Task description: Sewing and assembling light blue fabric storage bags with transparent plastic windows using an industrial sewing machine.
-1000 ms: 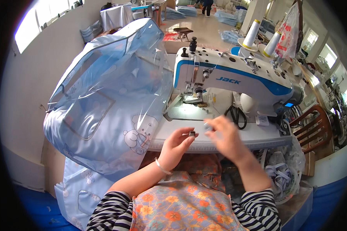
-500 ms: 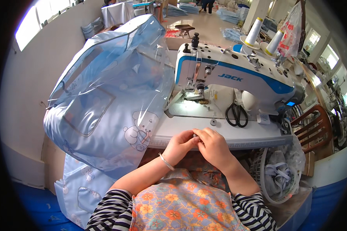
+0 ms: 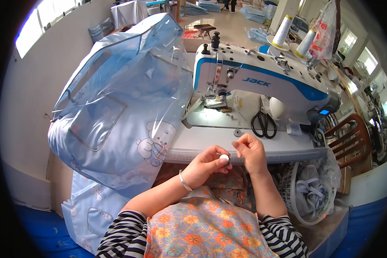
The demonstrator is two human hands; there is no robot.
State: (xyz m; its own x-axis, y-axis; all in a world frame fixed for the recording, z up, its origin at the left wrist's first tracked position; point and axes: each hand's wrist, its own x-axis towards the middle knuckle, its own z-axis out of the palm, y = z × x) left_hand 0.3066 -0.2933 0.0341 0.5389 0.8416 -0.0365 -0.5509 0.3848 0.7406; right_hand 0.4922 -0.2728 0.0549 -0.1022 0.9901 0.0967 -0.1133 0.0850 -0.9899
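**stitchfan:** What's that small white round thing (image 3: 224, 158)? Looks like a bobbin or a button, too tiny for me to say. It sits at the fingertips of the left hand (image 3: 206, 165), right at the near edge of the sewing table (image 3: 210, 142).

**bobbin_bee:** Yeah, the left hand has its fingers curled in and pinches it between thumb and fingertips. The right hand (image 3: 250, 151) is just beside it, to the right and slightly farther up, fingers loosely bent with thumb and forefinger nearly closed. I can't tell if it grips anything; maybe a thread, nothing I can actually see.

**stitchfan:** So which hand is nearer?

**bobbin_bee:** The left, it's already on it. The right is almost touching from the other side. The piece is round, so no long axis to speak of.

**stitchfan:** Room around them?

**bobbin_bee:** Open table straight ahead: a small dark disc (image 3: 238, 133) lies beyond the hands, black scissors (image 3: 263, 124) further right, and the white-and-blue sewing machine (image 3: 262, 81) behind those. The left side is crowded by a big clear-and-blue plastic cover bag (image 3: 116, 107) that hangs over the table's end. On the right, below the table edge, sits a white basket (image 3: 307, 193) of scraps. The table edge runs right under both hands.
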